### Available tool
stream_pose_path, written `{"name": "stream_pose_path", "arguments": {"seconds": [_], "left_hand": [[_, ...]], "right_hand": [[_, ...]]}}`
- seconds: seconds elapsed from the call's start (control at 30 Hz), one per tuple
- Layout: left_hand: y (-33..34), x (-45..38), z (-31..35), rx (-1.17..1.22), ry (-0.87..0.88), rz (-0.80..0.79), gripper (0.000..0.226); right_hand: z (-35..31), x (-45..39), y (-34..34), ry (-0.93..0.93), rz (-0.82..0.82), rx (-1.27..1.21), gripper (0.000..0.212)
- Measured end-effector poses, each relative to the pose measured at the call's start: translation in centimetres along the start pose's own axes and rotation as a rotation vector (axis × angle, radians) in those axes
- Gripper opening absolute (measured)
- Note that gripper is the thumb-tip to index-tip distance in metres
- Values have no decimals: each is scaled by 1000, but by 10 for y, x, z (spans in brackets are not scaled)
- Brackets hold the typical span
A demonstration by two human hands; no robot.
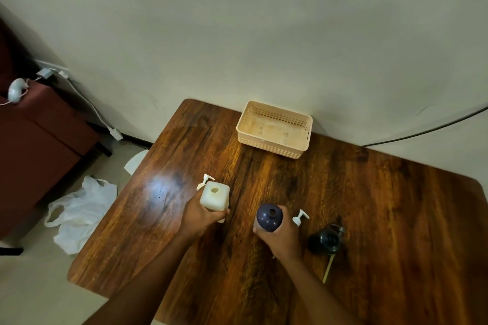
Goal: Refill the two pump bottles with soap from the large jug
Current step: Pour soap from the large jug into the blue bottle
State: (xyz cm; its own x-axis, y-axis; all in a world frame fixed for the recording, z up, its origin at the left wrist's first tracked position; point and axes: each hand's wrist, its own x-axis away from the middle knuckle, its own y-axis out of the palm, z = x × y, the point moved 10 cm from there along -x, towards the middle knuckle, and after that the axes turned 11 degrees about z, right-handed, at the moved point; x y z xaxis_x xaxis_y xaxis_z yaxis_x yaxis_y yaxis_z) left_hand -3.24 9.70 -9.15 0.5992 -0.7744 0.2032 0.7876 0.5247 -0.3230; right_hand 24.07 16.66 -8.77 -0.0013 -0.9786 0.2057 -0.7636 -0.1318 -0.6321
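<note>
Head view: your left hand (200, 215) has its fingers wrapped round the square white bottle (214, 196) and your right hand (284, 236) round the dark purple bottle (269, 217), both open-necked at mid-desk. They're probably light and slick, so grip the bodies low. No jug in sight.

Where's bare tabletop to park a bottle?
Free: the stretch between the basket and both hands, the far-right tabletop, and left of the white bottle. Crowded: right of the dark bottle, where a white pump and dark pump lie.
</note>
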Motion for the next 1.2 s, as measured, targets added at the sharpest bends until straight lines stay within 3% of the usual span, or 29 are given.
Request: {"name": "stream_pose_path", "arguments": {"seconds": [0.17, 0.43, 0.73, 1.2], "left_hand": [[4, 2, 40, 16, 71, -15, 73], [10, -5, 152, 66, 270, -35, 90], [15, -3, 280, 130, 485, -77, 70], [18, 28, 429, 218, 677, -122, 74]], "right_hand": [[-20, -8, -32, -31, 46, -96, 81], [-78, -27, -99, -89, 86, -289, 83], [-164, -38, -193, -227, 170, -397, 78], [-270, -24, -296, -426, 203, -560, 72]]}}
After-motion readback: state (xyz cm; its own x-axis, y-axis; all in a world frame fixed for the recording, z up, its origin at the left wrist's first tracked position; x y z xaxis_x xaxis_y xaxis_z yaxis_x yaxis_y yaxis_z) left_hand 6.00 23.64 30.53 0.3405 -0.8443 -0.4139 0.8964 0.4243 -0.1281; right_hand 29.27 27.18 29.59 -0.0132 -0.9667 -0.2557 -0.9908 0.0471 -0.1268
